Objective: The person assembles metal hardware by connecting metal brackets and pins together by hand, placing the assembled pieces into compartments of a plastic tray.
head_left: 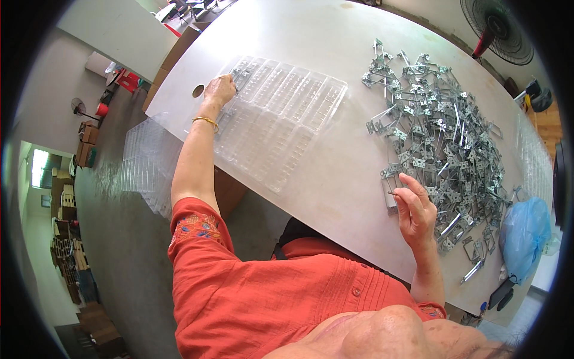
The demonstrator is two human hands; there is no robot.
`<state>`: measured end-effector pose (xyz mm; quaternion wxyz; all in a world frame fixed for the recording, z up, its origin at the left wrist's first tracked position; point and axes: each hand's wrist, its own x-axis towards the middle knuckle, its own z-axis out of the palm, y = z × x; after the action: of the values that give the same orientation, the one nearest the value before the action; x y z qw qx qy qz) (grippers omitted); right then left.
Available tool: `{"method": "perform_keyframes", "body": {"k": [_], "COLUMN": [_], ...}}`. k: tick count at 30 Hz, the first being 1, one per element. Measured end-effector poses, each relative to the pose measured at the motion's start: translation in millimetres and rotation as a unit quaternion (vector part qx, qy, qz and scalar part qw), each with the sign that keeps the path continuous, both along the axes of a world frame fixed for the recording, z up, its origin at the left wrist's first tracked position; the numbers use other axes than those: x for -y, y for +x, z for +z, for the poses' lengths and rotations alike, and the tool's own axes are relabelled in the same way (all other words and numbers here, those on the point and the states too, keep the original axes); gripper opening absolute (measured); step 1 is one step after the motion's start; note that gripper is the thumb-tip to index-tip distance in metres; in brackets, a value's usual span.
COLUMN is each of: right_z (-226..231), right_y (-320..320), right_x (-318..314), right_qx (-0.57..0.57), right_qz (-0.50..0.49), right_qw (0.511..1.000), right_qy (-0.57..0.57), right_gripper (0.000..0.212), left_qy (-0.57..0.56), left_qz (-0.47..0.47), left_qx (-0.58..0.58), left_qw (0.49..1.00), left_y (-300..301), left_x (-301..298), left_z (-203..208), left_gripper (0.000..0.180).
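Note:
My left hand reaches to the far left corner of a clear plastic tray with long ribbed compartments. Its fingers are curled down at the tray's end compartment, beside grey metal pieces lying there; what they grip is hidden. Near the pile's front left edge, my right hand is raised with thumb and fingers pinched on a small dark pin-like piece. Beyond that hand spreads a big heap of shiny metal brackets with rods.
A second clear tray lies nearer on the white table. More clear trays are stacked low, left of the table. A blue plastic bag sits at the right edge, and a black fan stands beyond the far right edge.

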<state>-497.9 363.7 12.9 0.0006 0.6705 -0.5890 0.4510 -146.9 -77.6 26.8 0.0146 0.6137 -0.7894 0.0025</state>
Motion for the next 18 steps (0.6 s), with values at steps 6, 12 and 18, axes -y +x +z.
{"method": "perform_keyframes", "body": {"k": [6, 12, 18], "right_z": [1, 2, 1], "right_y": [-2, -1, 0], "right_x": [-1, -4, -2], "right_qx": [0.009, 0.009, 0.016], "right_qz": [-0.007, -0.005, -0.011], "right_qw": [1.0, 1.0, 1.0], "right_qy": [0.01, 0.011, 0.002], "right_gripper": [0.015, 0.015, 0.015], "left_qy": [-0.003, -0.006, -0.019], "left_qz": [-0.001, 0.018, 0.023], "left_qx": [-0.009, 0.021, 0.078], "left_qw": [1.0, 1.0, 0.997], "left_y": [-6, -18, -23], "left_x": [2, -6, -8], "left_z": [-4, -5, -5], "left_gripper": [0.025, 0.028, 0.03]}}
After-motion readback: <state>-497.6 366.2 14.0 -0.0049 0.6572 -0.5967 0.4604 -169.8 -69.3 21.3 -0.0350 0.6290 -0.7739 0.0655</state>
